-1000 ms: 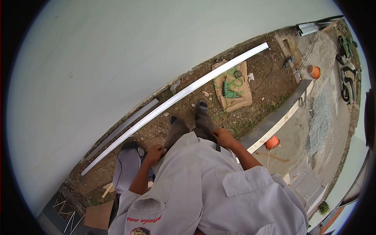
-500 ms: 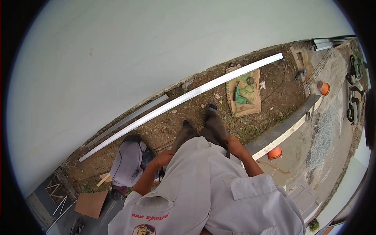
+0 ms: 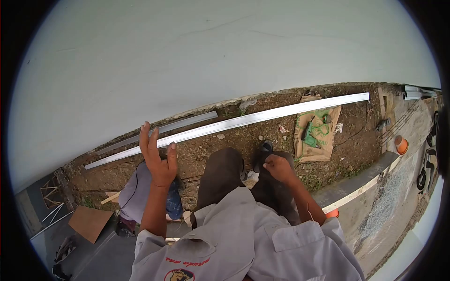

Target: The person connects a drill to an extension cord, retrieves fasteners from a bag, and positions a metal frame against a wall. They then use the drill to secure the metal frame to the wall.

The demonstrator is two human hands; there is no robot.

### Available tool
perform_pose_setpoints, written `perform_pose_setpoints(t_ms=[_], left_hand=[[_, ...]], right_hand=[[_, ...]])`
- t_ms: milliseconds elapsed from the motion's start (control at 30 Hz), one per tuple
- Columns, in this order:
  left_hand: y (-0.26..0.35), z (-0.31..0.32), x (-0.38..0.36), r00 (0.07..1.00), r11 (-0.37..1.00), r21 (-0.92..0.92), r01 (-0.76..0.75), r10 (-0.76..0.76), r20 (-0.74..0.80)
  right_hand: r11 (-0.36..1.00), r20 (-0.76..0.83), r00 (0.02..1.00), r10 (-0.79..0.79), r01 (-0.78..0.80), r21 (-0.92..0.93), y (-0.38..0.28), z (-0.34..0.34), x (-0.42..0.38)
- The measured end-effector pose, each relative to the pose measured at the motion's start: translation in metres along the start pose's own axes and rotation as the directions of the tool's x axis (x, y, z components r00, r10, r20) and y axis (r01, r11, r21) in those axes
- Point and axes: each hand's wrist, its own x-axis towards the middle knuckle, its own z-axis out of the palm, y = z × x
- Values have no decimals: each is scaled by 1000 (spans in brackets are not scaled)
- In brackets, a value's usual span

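Note:
My left hand (image 3: 161,161) is raised with fingers spread, holding nothing. In this view it overlaps a long, pale metal profile (image 3: 262,115) lying on the soil along the wall. My right hand (image 3: 280,168) is at my right knee, over the dark trouser leg (image 3: 277,188), fingers curled together; I cannot tell what is in them. Behind the long profile lies a shorter grey profile (image 3: 187,122). A green power drill (image 3: 309,136) with its cord rests on a flattened brown sack (image 3: 323,153), ahead of my right hand.
A pale wall (image 3: 225,51) runs along the far side. Another person (image 3: 132,194) is bent low at my left, near a brown board (image 3: 90,224). To the right are a concrete ledge (image 3: 358,174), an orange pot (image 3: 401,145) and gravel (image 3: 386,196).
My left hand has moved from my hip up and forward, fingers spreading. My right hand has gone from my hip to my knee. My knees are now bent and raised in view.

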Motion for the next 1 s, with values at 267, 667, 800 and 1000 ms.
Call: perform_pose_setpoints(t_ms=[267,667,800,1000], left_hand=[[-75,63,69,863,872,422,-247,396,-314],[-157,107,107,437,631,721,-287,756,-488],[-166,107,117,373,604,763,-230,779,-504],[-165,110,116,436,615,766,-187,751,-496]], right_hand=[[979,209,957,-201,195,51,52,121,270],[934,189,981,-35,-35,356,141,325,522],[846,169,985,31,-116,520,170,353,567],[889,251,966,-65,-58,455,171,368,582]])
